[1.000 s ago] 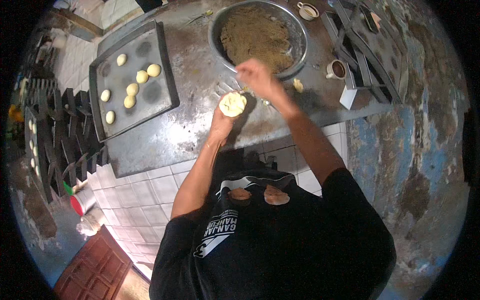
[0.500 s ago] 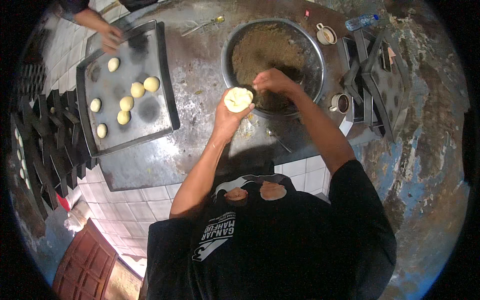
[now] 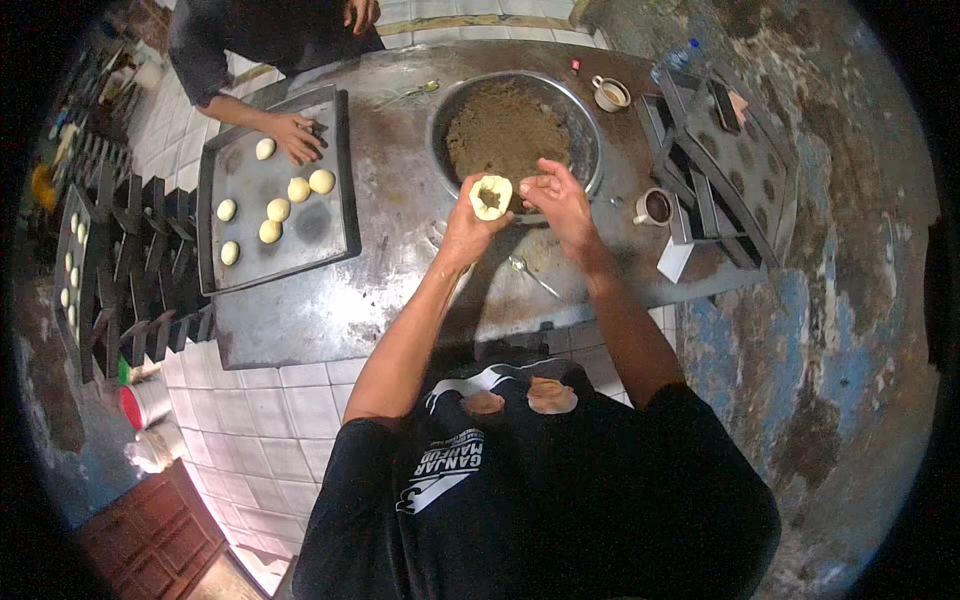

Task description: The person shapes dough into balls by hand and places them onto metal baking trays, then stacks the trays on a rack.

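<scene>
My left hand [image 3: 466, 228] cups a pale yellow piece of dough [image 3: 487, 213], its fingers wrapped round the outside. The dough is shaped like a small cup, and brown crumbly filling [image 3: 490, 198] shows in its hollow. Just right of it, my right hand [image 3: 562, 205] is held with thumb and fingertips drawn together by the dough's edge. Whether anything sits between those fingertips is too small to tell. Both hands are over the near rim of a wide metal bowl [image 3: 594, 165], which contains a heap of the same brown filling [image 3: 508, 135].
At left, a dark baking tray [image 3: 330, 240] bears several dough balls; another person's hand [image 3: 293, 135] reaches over it. A spoon [image 3: 535, 277] lies near the bowl. Right are two cups [image 3: 654, 207] [image 3: 611, 94] and stacked trays [image 3: 720, 165]. More trays [image 3: 130, 260] stand far left.
My right hand has come out of the bowl to beside the dough. Brown filling now shows in the dough's hollow. The other person's hand has moved right over the tray; the view has shifted.
</scene>
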`<state>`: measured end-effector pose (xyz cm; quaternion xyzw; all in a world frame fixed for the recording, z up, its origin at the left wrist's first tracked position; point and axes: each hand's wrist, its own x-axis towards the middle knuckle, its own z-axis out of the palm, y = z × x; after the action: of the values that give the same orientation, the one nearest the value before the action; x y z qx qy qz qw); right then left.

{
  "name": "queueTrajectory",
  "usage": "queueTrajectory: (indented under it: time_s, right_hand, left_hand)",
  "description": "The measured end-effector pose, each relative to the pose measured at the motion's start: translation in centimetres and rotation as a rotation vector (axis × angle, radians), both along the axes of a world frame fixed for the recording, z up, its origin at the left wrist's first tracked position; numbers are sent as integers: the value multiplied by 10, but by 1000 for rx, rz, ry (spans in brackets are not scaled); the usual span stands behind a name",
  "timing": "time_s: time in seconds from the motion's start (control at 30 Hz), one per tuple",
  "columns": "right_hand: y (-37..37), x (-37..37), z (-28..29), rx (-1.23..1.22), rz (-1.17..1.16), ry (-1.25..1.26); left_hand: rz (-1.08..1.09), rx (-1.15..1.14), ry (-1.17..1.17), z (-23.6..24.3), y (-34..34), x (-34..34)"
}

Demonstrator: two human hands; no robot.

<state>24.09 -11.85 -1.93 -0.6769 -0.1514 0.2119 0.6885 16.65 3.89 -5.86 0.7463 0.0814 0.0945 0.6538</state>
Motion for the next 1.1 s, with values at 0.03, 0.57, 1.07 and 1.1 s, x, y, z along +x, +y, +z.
queueTrajectory:
  time_s: [0.03, 0.57, 1.07, 1.1]
  right_hand:
    - [-7, -2, -2, -28, 16, 60]
    - [-26, -138, -3, 278, -59, 120]
    - [165, -219, -27, -151, 213, -610]
    - [188, -219, -40, -100, 260, -244]
  left_hand:
    - [-64, -123, -55, 5, -9, -8]
    - [211, 38, -29, 76, -63, -133]
    - [437, -1228, 62, 34, 102, -213]
    - [487, -1111, 63, 42, 113, -218]
